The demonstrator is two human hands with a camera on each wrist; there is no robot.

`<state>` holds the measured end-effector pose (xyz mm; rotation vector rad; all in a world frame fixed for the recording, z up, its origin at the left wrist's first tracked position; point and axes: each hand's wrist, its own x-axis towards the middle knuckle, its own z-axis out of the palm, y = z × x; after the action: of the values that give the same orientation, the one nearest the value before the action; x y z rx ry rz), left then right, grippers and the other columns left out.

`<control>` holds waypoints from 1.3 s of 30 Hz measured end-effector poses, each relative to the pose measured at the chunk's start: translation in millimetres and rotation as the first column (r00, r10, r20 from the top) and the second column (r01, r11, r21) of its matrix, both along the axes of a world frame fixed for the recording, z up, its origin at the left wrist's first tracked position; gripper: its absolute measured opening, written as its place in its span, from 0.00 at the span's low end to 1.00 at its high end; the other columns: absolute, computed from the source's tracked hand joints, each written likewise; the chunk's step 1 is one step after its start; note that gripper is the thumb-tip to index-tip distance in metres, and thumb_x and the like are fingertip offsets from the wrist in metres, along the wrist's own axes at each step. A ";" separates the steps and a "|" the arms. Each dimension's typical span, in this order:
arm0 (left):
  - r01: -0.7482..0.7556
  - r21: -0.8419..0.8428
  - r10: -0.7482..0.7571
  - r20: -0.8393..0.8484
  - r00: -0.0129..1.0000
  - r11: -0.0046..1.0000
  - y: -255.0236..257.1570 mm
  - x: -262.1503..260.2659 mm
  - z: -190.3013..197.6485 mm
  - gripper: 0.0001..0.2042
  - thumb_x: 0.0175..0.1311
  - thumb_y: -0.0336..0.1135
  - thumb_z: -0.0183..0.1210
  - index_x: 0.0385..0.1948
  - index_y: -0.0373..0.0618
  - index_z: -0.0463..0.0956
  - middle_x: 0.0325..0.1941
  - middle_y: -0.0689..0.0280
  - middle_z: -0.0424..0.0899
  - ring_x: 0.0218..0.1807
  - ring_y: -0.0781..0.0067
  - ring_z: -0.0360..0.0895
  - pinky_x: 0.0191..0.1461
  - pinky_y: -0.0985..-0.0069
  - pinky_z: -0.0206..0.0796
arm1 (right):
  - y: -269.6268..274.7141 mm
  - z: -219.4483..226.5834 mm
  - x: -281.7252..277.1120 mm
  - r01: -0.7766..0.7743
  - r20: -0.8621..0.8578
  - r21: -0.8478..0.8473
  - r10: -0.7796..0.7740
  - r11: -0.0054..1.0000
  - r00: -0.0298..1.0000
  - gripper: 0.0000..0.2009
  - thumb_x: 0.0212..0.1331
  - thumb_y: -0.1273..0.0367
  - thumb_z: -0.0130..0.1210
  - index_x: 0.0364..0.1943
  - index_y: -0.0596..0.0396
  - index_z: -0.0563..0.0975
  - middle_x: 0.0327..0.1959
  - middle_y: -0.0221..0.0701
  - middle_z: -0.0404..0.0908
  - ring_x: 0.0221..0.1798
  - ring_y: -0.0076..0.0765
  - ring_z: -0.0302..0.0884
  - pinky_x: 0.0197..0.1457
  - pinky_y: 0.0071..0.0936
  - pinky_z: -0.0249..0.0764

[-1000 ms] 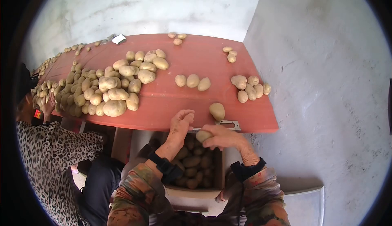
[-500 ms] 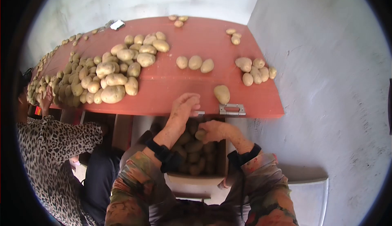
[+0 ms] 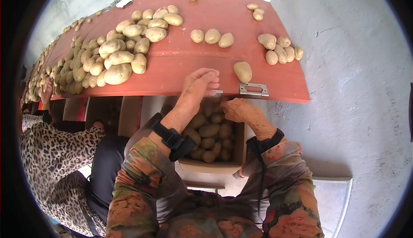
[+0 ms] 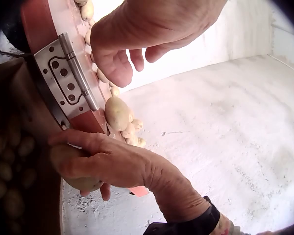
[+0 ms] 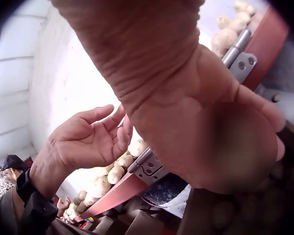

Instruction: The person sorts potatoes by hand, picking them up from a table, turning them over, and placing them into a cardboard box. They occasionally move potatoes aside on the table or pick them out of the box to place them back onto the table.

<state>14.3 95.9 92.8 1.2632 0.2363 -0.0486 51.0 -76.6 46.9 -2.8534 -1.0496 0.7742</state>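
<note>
My right hand [image 3: 243,111] is over the back right part of a cardboard box [image 3: 211,168] of potatoes, below the table edge. The left wrist view shows its fingers curled round a potato [image 4: 78,169]; in the right wrist view that potato [image 5: 240,152] is a dark blur against the palm. From above, the hand hides it. My left hand [image 3: 198,85] hovers at the table's front edge, fingers loosely bent and empty; its palm [image 5: 85,142] faces up in the right wrist view. A single potato [image 3: 242,72] lies beside a metal hinge [image 3: 254,89].
A large potato pile [image 3: 118,57] covers the left of the red table [image 3: 180,72]. Smaller groups lie at the middle [image 3: 212,36], right [image 3: 282,54] and back. Another person in a leopard-print top [image 3: 56,160] sits at the left. A grey wall [image 3: 357,87] borders the right.
The head view has tilted down, so the table appears higher. My right hand has moved from the table edge to over the box, with the potato. My left hand stays at the edge, empty.
</note>
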 end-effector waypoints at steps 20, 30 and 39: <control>0.013 0.014 -0.013 -0.006 1.000 1.000 -3.9 -1.9 2.8 0.10 0.66 0.36 0.52 0.41 0.42 0.77 0.34 0.68 0.80 0.35 0.80 0.77 0.34 0.83 0.72 | 6.8 11.1 -18.1 -0.095 0.170 0.122 0.073 0.988 0.983 0.11 0.56 0.64 0.52 0.36 0.55 0.77 0.30 0.40 0.82 0.33 0.51 0.80 0.39 0.45 0.76; -0.030 -0.029 0.030 0.009 1.000 0.999 -3.4 -2.2 -0.7 0.09 0.66 0.35 0.51 0.39 0.42 0.77 0.33 0.69 0.80 0.34 0.80 0.78 0.33 0.83 0.72 | -4.1 66.1 3.0 0.016 0.464 0.601 -0.366 0.799 0.806 0.11 0.52 0.67 0.57 0.39 0.52 0.74 0.33 0.35 0.77 0.34 0.46 0.77 0.41 0.43 0.74; -0.013 -0.029 0.013 -0.004 1.000 0.999 -6.3 -2.3 -3.8 0.09 0.66 0.35 0.51 0.40 0.43 0.77 0.33 0.69 0.80 0.34 0.79 0.78 0.33 0.82 0.72 | -7.3 37.7 30.4 -0.068 0.616 0.544 -0.342 0.837 0.710 0.18 0.47 0.71 0.60 0.45 0.52 0.73 0.51 0.37 0.69 0.55 0.49 0.67 0.52 0.42 0.72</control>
<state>12.0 89.6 89.0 1.2325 0.2465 -0.0428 81.5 -83.9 84.7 -2.6490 -0.8449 -0.6142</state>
